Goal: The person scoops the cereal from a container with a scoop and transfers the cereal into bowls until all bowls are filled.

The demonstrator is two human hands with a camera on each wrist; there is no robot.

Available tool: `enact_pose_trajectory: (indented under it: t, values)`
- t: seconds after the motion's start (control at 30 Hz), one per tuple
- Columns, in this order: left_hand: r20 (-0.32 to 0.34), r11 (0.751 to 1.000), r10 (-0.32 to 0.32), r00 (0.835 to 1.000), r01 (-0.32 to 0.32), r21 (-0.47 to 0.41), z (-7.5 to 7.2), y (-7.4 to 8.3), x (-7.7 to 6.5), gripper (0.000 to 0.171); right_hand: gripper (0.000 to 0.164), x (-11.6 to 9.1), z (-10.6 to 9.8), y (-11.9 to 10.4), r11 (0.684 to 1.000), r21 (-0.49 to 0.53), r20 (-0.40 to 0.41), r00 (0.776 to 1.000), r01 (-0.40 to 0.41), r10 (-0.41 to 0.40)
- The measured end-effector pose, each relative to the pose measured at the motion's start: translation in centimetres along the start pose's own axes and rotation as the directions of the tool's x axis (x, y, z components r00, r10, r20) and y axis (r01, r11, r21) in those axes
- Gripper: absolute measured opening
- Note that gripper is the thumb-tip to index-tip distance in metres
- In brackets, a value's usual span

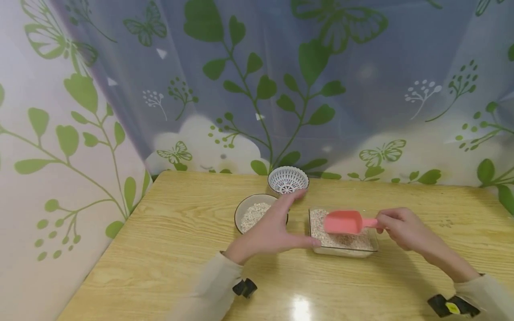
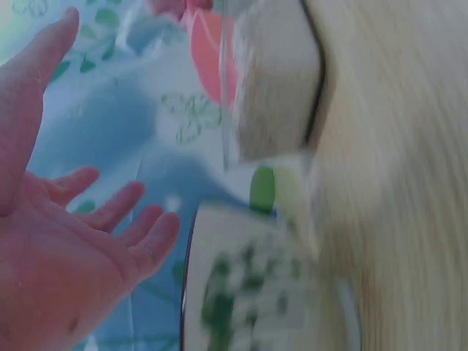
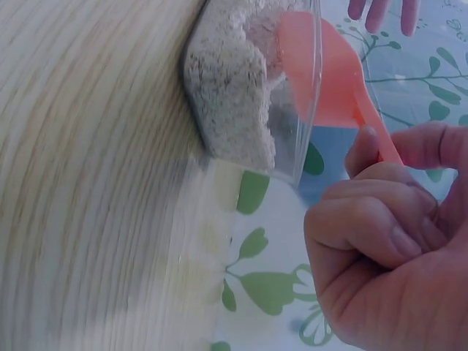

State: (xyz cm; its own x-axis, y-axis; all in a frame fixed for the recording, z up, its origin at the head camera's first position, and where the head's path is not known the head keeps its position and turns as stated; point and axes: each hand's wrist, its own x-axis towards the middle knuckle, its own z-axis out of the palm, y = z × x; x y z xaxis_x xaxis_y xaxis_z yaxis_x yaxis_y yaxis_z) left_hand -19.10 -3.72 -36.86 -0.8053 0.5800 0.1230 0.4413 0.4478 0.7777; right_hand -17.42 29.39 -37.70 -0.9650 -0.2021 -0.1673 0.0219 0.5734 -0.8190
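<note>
My right hand (image 1: 405, 229) pinches the handle of a pink scoop (image 1: 343, 222) between thumb and fingers. The scoop's blade tilts down into a clear rectangular container (image 1: 345, 253) of pale oat-like flakes (image 3: 227, 88); in the right wrist view the flakes slope away beneath it. With fingers spread, my left hand (image 1: 273, 232) hovers over the right side of a round bowl (image 1: 239, 213) of the same flakes (image 1: 254, 215), hiding part of it. Its thumb reaches the container's near left corner in the head view. Nothing is in the left palm, as the left wrist view shows.
Behind the flake bowl stands a bowl with a dark-and-white pattern (image 1: 288, 179), near the table's back edge. The wooden table (image 1: 180, 249) meets a leaf-and-butterfly printed cloth (image 1: 249, 89) at the back and left.
</note>
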Motion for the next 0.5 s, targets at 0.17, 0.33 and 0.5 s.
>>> enact_pose_trajectory:
  t: [0.17,0.33,0.5]
  values:
    - [0.028,0.998,-0.024,0.999,0.023,0.057,2.4,1.0,0.9,0.11,0.032,-0.5,-0.7,0.3,0.999,-0.035,-0.007,1.0,-0.016,0.016]
    - [0.014,0.993,-0.045,0.999,0.043,0.113,4.7,1.2,1.8,0.114,0.032,-0.9,-1.3,0.4,0.997,-0.075,-0.022,1.0,-0.023,0.022]
    - [-0.04,0.98,-0.096,0.995,0.101,0.173,6.4,1.0,2.3,0.124,0.03,-1.1,-1.9,0.3,0.986,-0.167,-0.036,0.999,-0.03,0.025]
